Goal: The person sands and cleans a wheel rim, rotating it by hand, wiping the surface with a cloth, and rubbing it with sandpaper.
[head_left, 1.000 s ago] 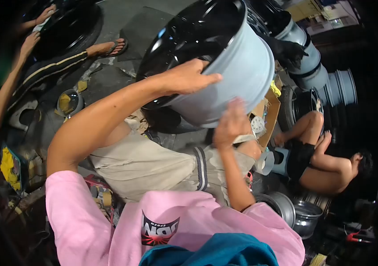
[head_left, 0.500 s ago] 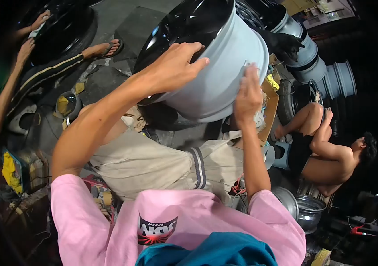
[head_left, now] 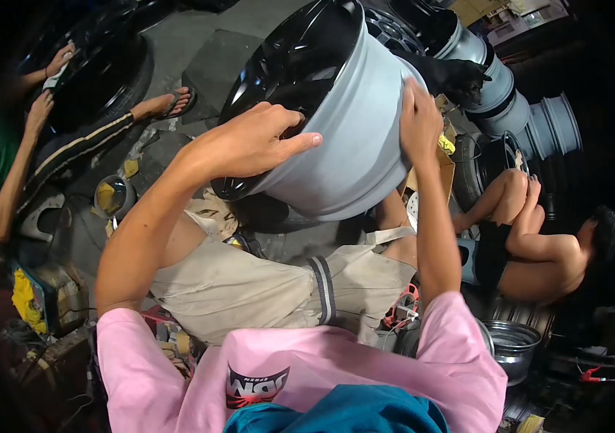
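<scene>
A grey wheel rim (head_left: 354, 144) tilts beyond the lap (head_left: 250, 292), its axis slanting left to right, between the left hand (head_left: 257, 141), clamping the black-faced end, thumb outside, and the right hand (head_left: 421, 126), half-curled against the opposite end, anything under its fingers hidden.

We're on a single head-worn cam, so we're basically peering down the wearer's own front: pink T-shirt (head_left: 380, 353) along the bottom, beige shorts (head_left: 250, 289) just above. It faces forward and pretty steeply down, with the car wheel rim (head_left: 365, 137) close to us at top center. Super wide lens, dark edges and all, so we also catch a seated person (head_left: 542, 256) at right and stacked rims (head_left: 513, 115) farther off.
</scene>
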A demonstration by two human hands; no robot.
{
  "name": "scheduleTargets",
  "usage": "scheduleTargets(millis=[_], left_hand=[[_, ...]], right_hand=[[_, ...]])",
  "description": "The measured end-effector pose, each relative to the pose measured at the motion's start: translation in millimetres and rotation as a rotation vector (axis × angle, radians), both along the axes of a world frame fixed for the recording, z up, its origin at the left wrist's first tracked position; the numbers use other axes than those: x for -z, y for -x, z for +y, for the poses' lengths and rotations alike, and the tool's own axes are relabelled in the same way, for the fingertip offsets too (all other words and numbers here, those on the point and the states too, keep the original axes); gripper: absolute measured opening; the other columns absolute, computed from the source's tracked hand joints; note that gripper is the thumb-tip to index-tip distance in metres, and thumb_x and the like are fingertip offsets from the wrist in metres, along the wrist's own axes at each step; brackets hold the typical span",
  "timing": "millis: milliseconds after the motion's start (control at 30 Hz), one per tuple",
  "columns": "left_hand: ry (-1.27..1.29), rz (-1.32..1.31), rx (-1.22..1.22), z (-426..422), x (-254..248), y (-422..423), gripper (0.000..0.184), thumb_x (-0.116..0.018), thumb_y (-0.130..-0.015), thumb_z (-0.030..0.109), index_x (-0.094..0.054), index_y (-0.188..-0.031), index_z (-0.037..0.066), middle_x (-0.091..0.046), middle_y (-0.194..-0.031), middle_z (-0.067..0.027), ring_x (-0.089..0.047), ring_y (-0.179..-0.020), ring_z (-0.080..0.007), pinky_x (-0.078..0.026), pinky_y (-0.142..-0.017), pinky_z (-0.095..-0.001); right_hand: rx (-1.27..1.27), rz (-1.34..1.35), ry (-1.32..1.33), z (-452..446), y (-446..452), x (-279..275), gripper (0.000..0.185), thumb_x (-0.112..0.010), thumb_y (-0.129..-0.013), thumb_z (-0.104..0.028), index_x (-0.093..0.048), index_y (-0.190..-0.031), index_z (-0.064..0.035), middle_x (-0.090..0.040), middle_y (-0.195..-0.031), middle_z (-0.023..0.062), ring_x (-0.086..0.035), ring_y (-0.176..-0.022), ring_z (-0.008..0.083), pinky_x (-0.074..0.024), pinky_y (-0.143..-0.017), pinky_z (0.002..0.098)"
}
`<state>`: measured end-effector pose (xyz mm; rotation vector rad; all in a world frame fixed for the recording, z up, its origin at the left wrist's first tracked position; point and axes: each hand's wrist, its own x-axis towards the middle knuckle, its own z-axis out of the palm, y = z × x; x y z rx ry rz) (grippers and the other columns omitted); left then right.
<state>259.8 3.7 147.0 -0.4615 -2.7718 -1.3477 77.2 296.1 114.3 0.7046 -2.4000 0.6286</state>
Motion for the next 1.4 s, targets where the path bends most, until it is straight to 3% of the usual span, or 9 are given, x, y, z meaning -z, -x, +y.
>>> scheduleTargets(millis=[167, 267, 367, 700, 800, 933, 1067, 1167, 1400], left_hand=[[-0.037, -0.090, -0.027, 1, -7, 9, 0.073, -0.055, -0.111, 0.051, -0.055, -0.070, -0.010, -0.043, -0.057, -0.0247, -0.037, -0.052, -0.0332, -0.039, -0.058, -0.0502], [-0.075, -0.134, 0.003, -4, -7, 12, 0.063, -0.052, -0.114, 0.045, -0.059, -0.088, -0.012, -0.034, -0.064, -0.0148, -0.032, -0.064, -0.0199, -0.037, -0.061, -0.0429], [-0.068, -0.151, 0.004, -7, -4, 15, 0.063, -0.052, -0.115, 0.045, -0.056, -0.086, -0.012, -0.037, -0.065, -0.0148, -0.031, -0.064, -0.0180, -0.037, -0.060, -0.0423], [-0.058, -0.252, 0.005, -10, -7, 12, 0.061, -0.056, -0.113, 0.044, -0.053, -0.082, -0.008, -0.034, -0.066, -0.0096, -0.032, -0.065, -0.0153, -0.034, -0.059, -0.0400], [0.013, -0.062, -0.041, 4, -8, 4, 0.048, -0.077, -0.100, 0.035, -0.069, -0.113, -0.010, -0.075, -0.092, -0.0201, -0.065, -0.077, -0.0199, -0.052, -0.072, -0.0368], [0.046, -0.050, -0.233, 35, 7, -5, 0.066, -0.081, -0.091, 0.024, -0.056, -0.137, -0.017, -0.077, -0.111, -0.0299, -0.076, -0.092, -0.0299, -0.058, -0.083, -0.0376], [-0.079, 0.039, -0.375, 54, 17, 14, 0.058, -0.079, -0.088, 0.026, -0.063, -0.123, -0.018, -0.070, -0.071, -0.0271, -0.074, -0.068, -0.0382, -0.058, -0.074, -0.0469], [0.074, 0.023, -0.472, 59, 11, 21, 0.044, -0.079, -0.090, 0.025, -0.074, -0.116, -0.010, -0.080, -0.096, -0.0251, -0.079, -0.085, -0.0327, -0.059, -0.081, -0.0402], [0.373, 0.041, -0.615, 71, -7, 34, 0.060, -0.083, -0.086, 0.046, -0.076, -0.089, -0.014, -0.074, -0.074, -0.0284, -0.078, -0.073, -0.0387, -0.060, -0.074, -0.0468]], right_hand=[[-0.205, -0.120, 0.268, -66, -3, -18, 0.036, -0.053, -0.110, -0.021, -0.073, -0.132, 0.0002, -0.072, -0.136, 0.0189, -0.065, -0.131, 0.0394, -0.0454, -0.115, 0.0523], [-0.168, 0.261, 0.087, -77, -106, 45, 0.031, -0.063, -0.101, -0.015, -0.077, -0.126, -0.0009, -0.064, -0.150, 0.0211, -0.055, -0.145, 0.0446, -0.0357, -0.122, 0.0602], [-0.505, 0.120, -0.211, -33, -191, 133, 0.029, -0.074, -0.093, -0.014, -0.079, -0.120, -0.0089, -0.067, -0.150, 0.0095, -0.053, -0.149, 0.0379, -0.0275, -0.128, 0.0607], [-0.008, 0.276, 0.011, 32, -51, 14, 0.033, -0.062, -0.105, -0.011, -0.075, -0.134, -0.0042, -0.068, -0.145, 0.0147, -0.061, -0.138, 0.0386, -0.0388, -0.120, 0.0591], [-0.013, 0.221, 0.106, 40, -33, 16, 0.033, -0.062, -0.105, -0.013, -0.075, -0.134, -0.0032, -0.070, -0.141, 0.0140, -0.058, -0.139, 0.0401, -0.0386, -0.121, 0.0562], [0.043, 0.174, 0.067, 31, -47, 36, 0.034, -0.062, -0.105, -0.014, -0.074, -0.135, -0.0044, -0.070, -0.142, 0.0120, -0.049, -0.145, 0.0452, -0.0363, -0.123, 0.0541], [0.126, 0.185, 0.116, 22, -85, 57, 0.037, -0.063, -0.103, -0.013, -0.072, -0.139, -0.0057, -0.068, -0.146, 0.0099, -0.043, -0.149, 0.0475, -0.0343, -0.124, 0.0546], [0.162, 0.170, 0.123, 27, -122, 78, 0.041, -0.066, -0.100, -0.012, -0.072, -0.140, -0.0076, -0.065, -0.150, 0.0083, -0.041, -0.151, 0.0464, -0.0323, -0.125, 0.0572], [0.144, 0.168, 0.091, 41, -103, 64, 0.037, -0.067, -0.101, -0.017, -0.074, -0.137, -0.0112, -0.069, -0.146, 0.0060, -0.046, -0.148, 0.0448, -0.0360, -0.122, 0.0553]])
